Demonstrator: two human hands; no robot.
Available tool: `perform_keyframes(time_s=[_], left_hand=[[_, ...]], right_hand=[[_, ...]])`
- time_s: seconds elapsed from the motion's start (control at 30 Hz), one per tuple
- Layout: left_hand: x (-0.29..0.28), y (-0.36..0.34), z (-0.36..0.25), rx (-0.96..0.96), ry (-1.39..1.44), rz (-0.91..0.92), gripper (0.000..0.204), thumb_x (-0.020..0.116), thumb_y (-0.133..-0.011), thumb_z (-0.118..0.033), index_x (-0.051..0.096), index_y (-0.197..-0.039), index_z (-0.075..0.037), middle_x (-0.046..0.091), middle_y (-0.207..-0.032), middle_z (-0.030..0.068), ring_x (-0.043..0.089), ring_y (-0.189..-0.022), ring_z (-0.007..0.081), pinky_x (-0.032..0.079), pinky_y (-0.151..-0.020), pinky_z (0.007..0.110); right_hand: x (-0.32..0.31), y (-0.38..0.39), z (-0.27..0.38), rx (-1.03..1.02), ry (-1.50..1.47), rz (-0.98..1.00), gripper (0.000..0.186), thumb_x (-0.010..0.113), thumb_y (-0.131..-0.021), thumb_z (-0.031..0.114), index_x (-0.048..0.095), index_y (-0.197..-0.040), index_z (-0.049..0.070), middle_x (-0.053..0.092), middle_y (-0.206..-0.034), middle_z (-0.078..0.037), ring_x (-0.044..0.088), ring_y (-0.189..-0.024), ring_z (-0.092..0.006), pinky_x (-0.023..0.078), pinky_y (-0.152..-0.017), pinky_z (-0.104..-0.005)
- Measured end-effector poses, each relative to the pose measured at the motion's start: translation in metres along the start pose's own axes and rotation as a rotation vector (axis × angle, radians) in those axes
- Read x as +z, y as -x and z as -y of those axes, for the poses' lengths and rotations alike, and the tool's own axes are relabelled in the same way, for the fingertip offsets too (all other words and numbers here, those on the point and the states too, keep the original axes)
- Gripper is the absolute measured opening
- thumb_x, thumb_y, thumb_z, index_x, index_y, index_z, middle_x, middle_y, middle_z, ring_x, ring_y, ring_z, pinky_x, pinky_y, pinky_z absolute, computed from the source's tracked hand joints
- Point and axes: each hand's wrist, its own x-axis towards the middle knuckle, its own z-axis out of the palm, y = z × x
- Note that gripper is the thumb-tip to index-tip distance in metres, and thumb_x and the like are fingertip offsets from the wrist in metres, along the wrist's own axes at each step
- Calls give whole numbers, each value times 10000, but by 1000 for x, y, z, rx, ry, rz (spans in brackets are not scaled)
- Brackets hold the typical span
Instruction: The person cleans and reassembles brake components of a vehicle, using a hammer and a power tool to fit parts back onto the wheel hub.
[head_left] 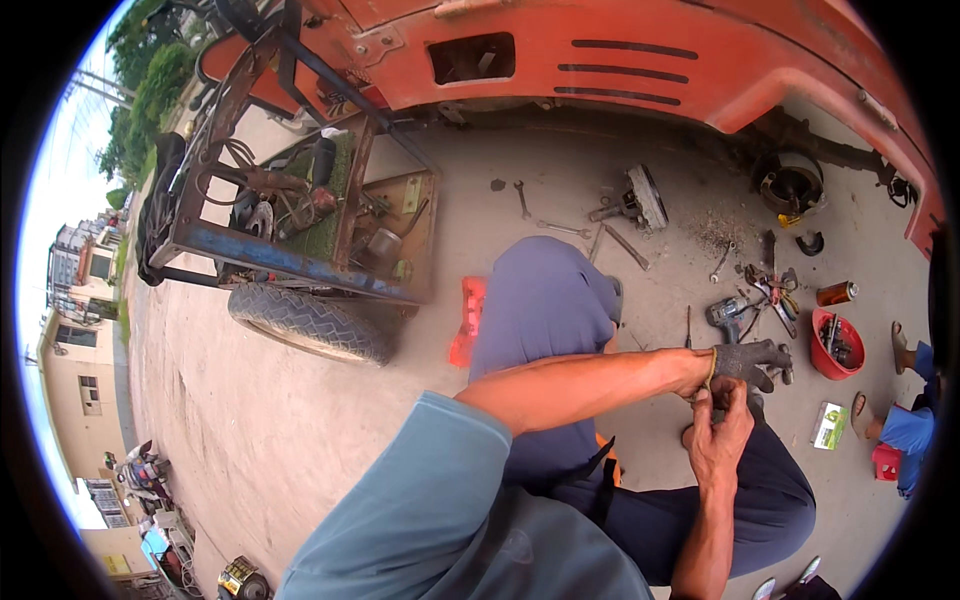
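Note:
My left hand point(748, 364) wears a dark grey work glove with a yellow-edged cuff point(712, 366). Its fingers reach out to the right over the floor and hold nothing that I can see. Just below it, my bare right hand point(722, 432) pinches the glove at the wrist, its fingertips closed on the cuff. A cordless power tool point(728, 314) lies on the floor beyond the gloved hand. Several pliers-like hand tools point(775, 290) are heaped close to it. A red bowl point(838, 372) full of small metal parts stands to the right.
A red vehicle body point(640, 60) spans the far side, with a hub or drum point(790, 185) beneath. Wrenches point(563, 229) lie on the concrete. At left stands a tool cart point(300, 250) with a tyre point(310, 325). Another person's feet point(862, 412) are at right, near a small box point(829, 426).

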Motion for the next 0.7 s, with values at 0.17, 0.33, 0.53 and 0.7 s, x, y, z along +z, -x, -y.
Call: perform_keyframes(time_s=[0.17,0.33,0.53,0.7], left_hand=[[-1,-7,-8,-331,197,-182,225,587,-898,-121,705,-1058,-15,699,-909,90,659,-784,199,528,-632,334],[-41,-31,37,-139,283,-236,329,617,-905,-292,723,-1012,1,700,-917,108,668,-806,226,530,-637,389],[-58,-47,33,-338,528,97,964,443,-819,-866,723,-1103,12,702,-1002,218,619,-838,323,498,-775,403],[-29,-54,39,-170,496,157,669,567,-883,-688,743,-1143,-98,715,-1039,206,644,-924,332,516,-827,445]], right_hand=[[1,1,-12,-87,-59,-13,140,642,-909,38,553,-1007,-5,629,-812,-139,629,-683,-263,507,-664,-358],[19,1,-14,-294,74,71,151,640,-872,26,547,-991,15,638,-853,-144,640,-710,-307,495,-701,-400],[23,-6,-3,-247,-8,144,136,613,-860,4,546,-978,2,634,-855,-157,644,-745,-354,503,-720,-416],[20,0,-6,-220,-5,92,119,609,-872,36,547,-966,-2,604,-802,-143,607,-701,-296,495,-691,-391]])
